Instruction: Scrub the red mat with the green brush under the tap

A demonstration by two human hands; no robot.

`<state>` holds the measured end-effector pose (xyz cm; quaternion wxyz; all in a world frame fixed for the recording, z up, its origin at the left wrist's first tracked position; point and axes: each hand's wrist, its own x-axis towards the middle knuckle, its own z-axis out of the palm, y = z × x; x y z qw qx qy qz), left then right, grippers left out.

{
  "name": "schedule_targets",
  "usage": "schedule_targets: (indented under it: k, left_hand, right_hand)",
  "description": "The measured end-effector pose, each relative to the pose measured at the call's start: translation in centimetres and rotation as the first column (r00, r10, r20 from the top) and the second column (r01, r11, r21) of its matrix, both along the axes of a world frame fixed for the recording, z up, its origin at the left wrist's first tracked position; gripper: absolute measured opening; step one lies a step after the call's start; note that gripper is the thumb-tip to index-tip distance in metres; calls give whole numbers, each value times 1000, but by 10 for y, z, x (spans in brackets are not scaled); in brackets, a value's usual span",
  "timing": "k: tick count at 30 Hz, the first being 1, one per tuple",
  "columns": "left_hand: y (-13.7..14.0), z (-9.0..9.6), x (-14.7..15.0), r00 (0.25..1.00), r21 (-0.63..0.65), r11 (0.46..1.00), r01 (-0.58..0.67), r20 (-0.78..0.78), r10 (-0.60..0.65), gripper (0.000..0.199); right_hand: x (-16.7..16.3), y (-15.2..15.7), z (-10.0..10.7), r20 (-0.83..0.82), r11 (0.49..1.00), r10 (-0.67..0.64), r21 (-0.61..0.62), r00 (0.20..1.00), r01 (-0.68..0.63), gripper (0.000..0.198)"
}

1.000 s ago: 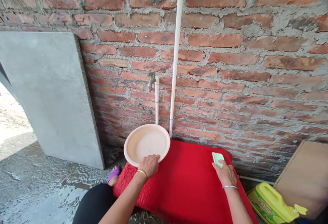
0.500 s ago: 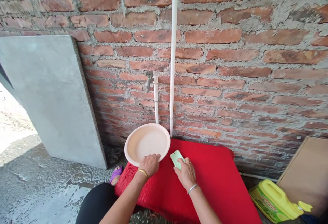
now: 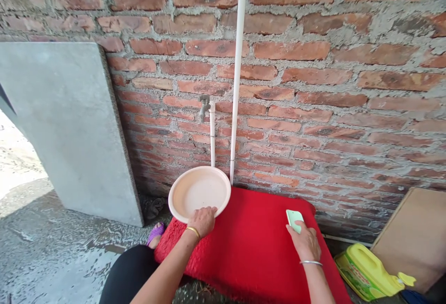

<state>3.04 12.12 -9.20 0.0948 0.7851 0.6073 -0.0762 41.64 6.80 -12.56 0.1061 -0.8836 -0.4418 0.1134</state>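
My left hand (image 3: 202,220) grips the near rim of a pale pink plastic basin (image 3: 200,190), fingers over its edge. The basin is tilted toward me at the left end of a red fuzzy cloth (image 3: 258,229) and shows no contents that I can make out. Farther right, my right hand (image 3: 306,241) is closed around a pale green scrub brush (image 3: 294,219), its flat back with a small hole facing up. The brush's underside is hidden against the cloth, so bristles do not show.
A metal tap (image 3: 204,105) on a white pipe and a taller white pipe (image 3: 237,76) stand against the brick wall. A grey slab (image 3: 69,123) leans at left over wet ground. A yellow jug (image 3: 371,271) and a brown board (image 3: 411,234) are at right.
My right hand has moved to the right across the red cloth with the scrub brush. My left hand stays on the basin's rim, and the basin has hardly shifted.
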Motion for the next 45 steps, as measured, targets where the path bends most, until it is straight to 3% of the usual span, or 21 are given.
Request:
schedule_targets:
  k: [3, 5, 8, 11, 13, 16, 21, 24, 26, 29, 32, 36, 39, 42, 45]
  left_hand:
    - [-1, 0, 0, 1000, 0, 1000, -1, -6, 1, 48]
    - [0, 1, 0, 1000, -5, 1000, 1, -6, -1, 48]
    - [0, 1, -1, 1000, -12, 1000, 4, -2, -4, 47]
    - [1, 2, -1, 1000, -13, 1000, 4, -1, -4, 46]
    - [1, 1, -1, 1000, -15, 1000, 7, 0, -7, 46]
    - [0, 1, -1, 1000, -13, 1000, 8, -3, -8, 48]
    - [0, 2, 0, 1000, -11, 1000, 14, -4, -14, 46]
    - [0, 3, 0, 1000, -14, 1000, 17, -7, -17, 47]
    - [0, 4, 1, 1000, -13, 1000, 18, -5, -18, 47]
    - [0, 4, 1, 1000, -15, 1000, 19, -1, -19, 47]
    - [0, 4, 1, 1000, -13, 1000, 14, -4, -14, 46]
    - [0, 4, 1, 1000, -15, 1000, 7, -4, -7, 47]
    - [1, 4, 1, 1000, -20, 1000, 6, -2, -6, 47]
    - [1, 5, 0, 1000, -23, 1000, 8, 2, -8, 46]
    - [1, 6, 1, 1000, -28, 1000, 3, 16, -2, 45]
  right_hand:
    - [-42, 6, -6, -9, 995, 87, 49, 996, -86, 48]
    - [-86, 6, -12, -26, 967, 233, 113, 972, -229, 39]
    - [-151, -1, -23, -18, 860, 482, 202, 876, -469, 29]
    - [-186, -9, -30, 54, 779, 587, 233, 807, -582, 29]
    - [-183, -11, -30, 78, 777, 586, 229, 807, -586, 29]
    - [-146, -8, -26, 44, 839, 509, 196, 860, -507, 29]
    - [-50, -14, -18, -12, 975, 191, 114, 981, -189, 35]
    - [-7, -24, -15, -49, 994, 22, 105, 999, -17, 45]
    - [6, -28, -15, -61, 994, -13, 107, 998, 19, 51]
    - [-7, -26, -17, -58, 993, 9, 116, 998, -2, 52]
    - [-54, -22, -25, -64, 973, 144, 188, 987, -130, 42]
    - [-139, -26, -38, -57, 849, 469, 304, 881, -432, 26]
    - [-181, -34, -44, 20, 777, 569, 315, 822, -546, 28]
    - [-185, -36, -43, 48, 776, 571, 295, 820, -557, 29]
    - [-157, -32, -39, 8, 810, 536, 276, 844, -517, 25]
